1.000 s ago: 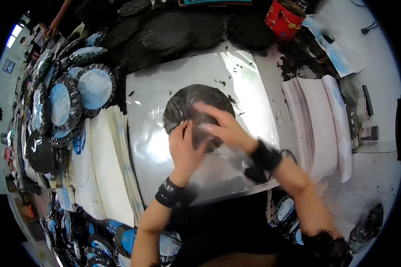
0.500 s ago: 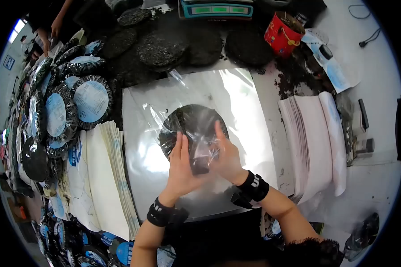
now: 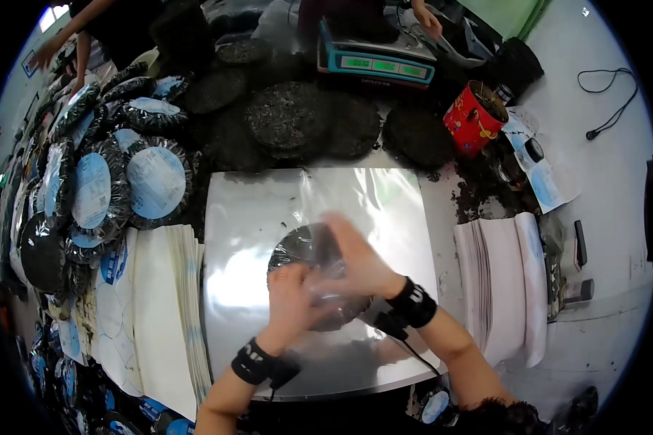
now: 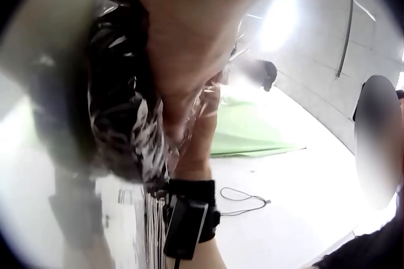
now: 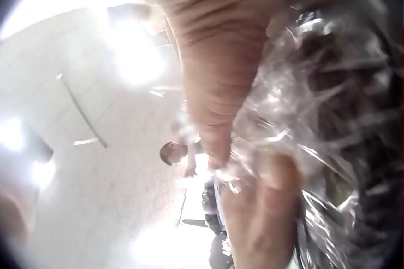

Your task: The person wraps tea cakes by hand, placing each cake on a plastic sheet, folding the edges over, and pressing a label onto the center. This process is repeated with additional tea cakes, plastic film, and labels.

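A dark round cake (image 3: 297, 246) of seaweed-like stuff lies on a stack of clear plastic sheets (image 3: 247, 348), with shiny film wrapped up round its side. At its near left my left hand (image 3: 289, 301) curls its fingers and pinches the plastic film (image 4: 142, 130). My right hand (image 3: 366, 264), blurred by motion, reaches over the cake from the right, its thumb and fingers at the gathered film (image 5: 271, 111). Both hands meet close together over the cake, hiding its middle. In the right wrist view, crinkled film bunches by the fingertips.
Wrapped cakes with blue labels (image 3: 156, 181) are piled at left. Paper stacks flank the sheets, one at left (image 3: 163, 304), one at right (image 3: 500, 290). Bare dark cakes (image 3: 283, 116), a scale (image 3: 381, 65) and a red bucket (image 3: 475, 116) stand behind. Other people's arms show at the back.
Both hands have kept working round the film, coming apart, then closing together over the cake. More film now lies gathered over the cake. The head view has tilted up, showing more of the scale.
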Available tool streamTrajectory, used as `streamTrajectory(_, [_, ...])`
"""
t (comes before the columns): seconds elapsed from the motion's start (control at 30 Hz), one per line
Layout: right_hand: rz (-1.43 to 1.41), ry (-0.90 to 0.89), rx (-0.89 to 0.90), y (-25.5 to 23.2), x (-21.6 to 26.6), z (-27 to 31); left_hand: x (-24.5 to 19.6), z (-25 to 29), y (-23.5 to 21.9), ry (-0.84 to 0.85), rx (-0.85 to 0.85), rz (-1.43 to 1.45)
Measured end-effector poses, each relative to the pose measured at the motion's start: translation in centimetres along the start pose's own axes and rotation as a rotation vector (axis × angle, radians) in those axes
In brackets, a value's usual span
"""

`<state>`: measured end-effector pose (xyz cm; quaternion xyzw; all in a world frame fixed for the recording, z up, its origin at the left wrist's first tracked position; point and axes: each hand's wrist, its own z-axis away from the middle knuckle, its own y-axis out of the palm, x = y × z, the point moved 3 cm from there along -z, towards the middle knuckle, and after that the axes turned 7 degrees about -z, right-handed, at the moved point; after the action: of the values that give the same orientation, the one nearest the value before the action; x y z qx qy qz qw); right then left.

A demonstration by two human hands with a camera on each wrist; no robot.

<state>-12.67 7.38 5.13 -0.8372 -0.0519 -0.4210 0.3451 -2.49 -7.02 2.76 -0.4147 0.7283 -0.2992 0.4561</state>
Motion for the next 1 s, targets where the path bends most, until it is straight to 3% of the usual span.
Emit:
streamTrajectory(0.03, [-0.051,-0.040,0.015,0.4,-0.2,0.1,-1.0,-2.4,-3.2,0.045,-0.071,-0.080])
streamTrajectory(0.07, [-0.049,-0.026,0.210,1.8,-1.3,1.6,0.1,-2.0,-2.5,-0.070,-0.019,0.073])
streamTrajectory(0.1, [-0.047,-0.069,0.117,2.8,-2.6,4.1,1.1,-1.5,-1.8,-0.192,0.015,0.221])
streamTrajectory(0.17, [-0.109,-0.031,-0.117,2.3,-2.8,4.6,2.5,0.0,1.2,-0.191,0.097,0.269])
streamTrajectory(0.23, [-0.227,0.144,-0.426,0.6,-0.3,0.8,2.7,1.3,2.0,-0.064,0.128,0.136])
streamTrajectory(0.33, [-0.155,-0.144,-0.041,2.4,-1.4,1.4,2.9,0.1,-0.4,-0.104,0.002,0.216])
streamTrajectory(0.37, [-0.214,-0.178,0.078,2.3,-2.9,2.2,2.0,-0.9,-1.7,-0.243,-0.219,0.465])
streamTrajectory(0.4, [-0.217,-0.014,0.026,2.2,-2.8,2.5,1.2,-1.0,-1.4,-0.324,-0.202,0.601])
streamTrajectory(0.47, [-0.221,0.301,-0.067,2.2,-2.0,2.7,0.7,-0.8,-0.1,-0.025,-0.001,0.033])
streamTrajectory(0.5, [-0.306,0.390,-0.358,2.2,-0.9,1.9,0.0,-0.8,0.2,0.017,-0.012,-0.024])
streamTrajectory(0.6, [0.011,0.095,-0.409,6.2,4.6,3.4,0.8,0.4,1.7,0.004,-0.085,0.055])
streamTrajectory(0.63, [-0.063,0.098,-0.376,6.4,4.8,3.7,2.0,1.2,1.8,-0.017,-0.143,0.211])
streamTrajectory(0.67, [-0.120,0.111,-0.357,6.5,4.4,4.3,1.7,0.4,0.1,-0.188,-0.134,0.413])
streamTrajectory(0.7, [-0.036,0.068,-0.341,7.2,3.6,5.3,1.1,0.3,-0.5,-0.204,-0.161,0.376])
streamTrajectory(0.73, [0.165,0.094,-0.249,6.9,4.9,6.3,-0.7,-0.2,-0.7,-0.173,-0.098,0.356])
streamTrajectory(0.8, [0.361,0.128,0.013,5.1,6.9,8.9,-0.6,0.6,0.7,0.130,0.073,-0.035])
streamTrajectory(0.83, [0.468,0.049,-0.041,4.4,6.5,10.0,-1.1,0.1,0.7,0.159,0.126,-0.082])
streamTrajectory(0.87, [0.366,0.133,0.010,3.8,5.7,9.1,-1.4,0.0,0.2,0.172,0.193,-0.144])
streamTrajectory(0.97, [0.013,0.370,0.179,1.5,2.2,4.2,-0.5,-0.3,0.0,0.147,0.223,0.043])
streamTrajectory(1.0, [-0.031,0.359,0.098,1.7,2.2,4.7,-0.6,-0.3,-0.1,0.133,0.247,0.047])
